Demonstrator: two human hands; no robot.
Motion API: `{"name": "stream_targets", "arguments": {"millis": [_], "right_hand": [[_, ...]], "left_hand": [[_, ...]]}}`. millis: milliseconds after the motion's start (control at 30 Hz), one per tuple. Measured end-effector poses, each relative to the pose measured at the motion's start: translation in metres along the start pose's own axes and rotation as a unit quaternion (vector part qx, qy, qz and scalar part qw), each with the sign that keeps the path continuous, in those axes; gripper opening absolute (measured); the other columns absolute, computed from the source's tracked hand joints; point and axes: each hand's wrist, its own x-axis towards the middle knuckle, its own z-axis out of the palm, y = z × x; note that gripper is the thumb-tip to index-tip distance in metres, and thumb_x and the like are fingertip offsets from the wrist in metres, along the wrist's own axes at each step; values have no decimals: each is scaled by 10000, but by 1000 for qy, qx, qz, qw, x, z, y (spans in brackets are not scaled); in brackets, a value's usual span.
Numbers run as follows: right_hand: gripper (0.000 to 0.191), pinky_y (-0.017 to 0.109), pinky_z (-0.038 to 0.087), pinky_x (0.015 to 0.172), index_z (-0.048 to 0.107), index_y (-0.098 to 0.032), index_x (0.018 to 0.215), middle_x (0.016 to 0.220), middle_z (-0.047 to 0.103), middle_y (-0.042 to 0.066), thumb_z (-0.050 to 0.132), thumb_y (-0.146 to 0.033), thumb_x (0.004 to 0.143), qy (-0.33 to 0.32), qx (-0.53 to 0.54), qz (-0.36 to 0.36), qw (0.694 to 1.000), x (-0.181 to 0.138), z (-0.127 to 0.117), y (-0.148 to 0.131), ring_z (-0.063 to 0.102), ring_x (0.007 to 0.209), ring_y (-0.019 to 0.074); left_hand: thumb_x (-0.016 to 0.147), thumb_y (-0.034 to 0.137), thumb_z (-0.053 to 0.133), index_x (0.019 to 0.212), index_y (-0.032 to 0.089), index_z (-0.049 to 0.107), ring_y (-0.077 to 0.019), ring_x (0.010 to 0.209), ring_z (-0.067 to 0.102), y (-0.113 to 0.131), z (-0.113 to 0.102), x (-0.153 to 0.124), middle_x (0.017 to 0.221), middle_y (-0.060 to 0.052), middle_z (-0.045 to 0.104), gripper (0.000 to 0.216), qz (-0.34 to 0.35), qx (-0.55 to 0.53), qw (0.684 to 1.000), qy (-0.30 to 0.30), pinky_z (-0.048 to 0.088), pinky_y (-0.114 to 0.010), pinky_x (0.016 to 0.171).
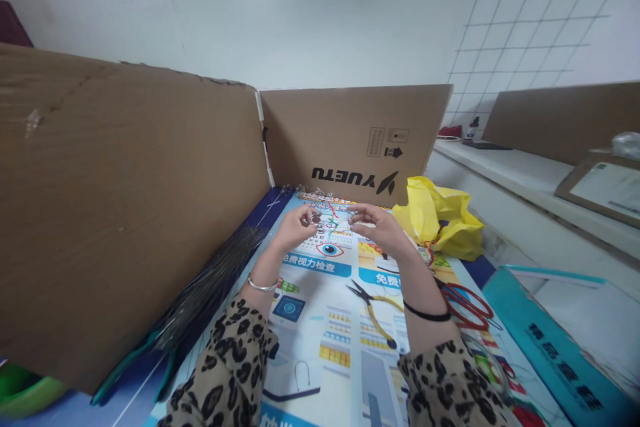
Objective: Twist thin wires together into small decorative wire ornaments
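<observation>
My left hand (296,227) is raised over the printed sheet, thumb and fingers pinched together near a small silvery, wiry glint too fine to make out. Across from it, my right hand (380,228) has its thumb and fingers curled toward each other around another tiny shiny bit that I cannot name. Thin red and green strands (333,215) show in the gap between the two hands. Below them, pliers (373,310) with yellow handles lie on the sheet, jaws pointing up and left, touched by neither hand.
A bundle of thin wires (215,280) lies along the left cardboard panel (130,200). Another cardboard panel (350,127) stands behind. On the right are a yellow bag (440,217), red-handled scissors (467,307) and a teal box (555,340). A green-handled tool (130,363) sits lower left.
</observation>
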Motion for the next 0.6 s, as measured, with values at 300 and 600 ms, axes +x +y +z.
{"name": "stream_targets", "arguments": {"millis": [300, 600], "right_hand": [[492, 378, 471, 853, 511, -228, 1205, 1090, 639, 84, 638, -274, 731, -140, 88, 12, 986, -3, 3, -4, 569, 1071, 213], [187, 353, 472, 873, 666, -232, 925, 1053, 669, 29, 574, -239, 762, -117, 9, -40, 992, -3, 10, -16, 598, 1014, 182]], "left_hand": [[619, 79, 513, 650, 185, 411, -145, 831, 630, 6, -23, 1, 993, -37, 673, 150, 45, 123, 991, 33, 457, -248, 679], [626, 61, 514, 653, 194, 424, -141, 851, 609, 8, -29, 4, 957, -26, 660, 163, 76, 152, 983, 64, 459, -248, 694]]}}
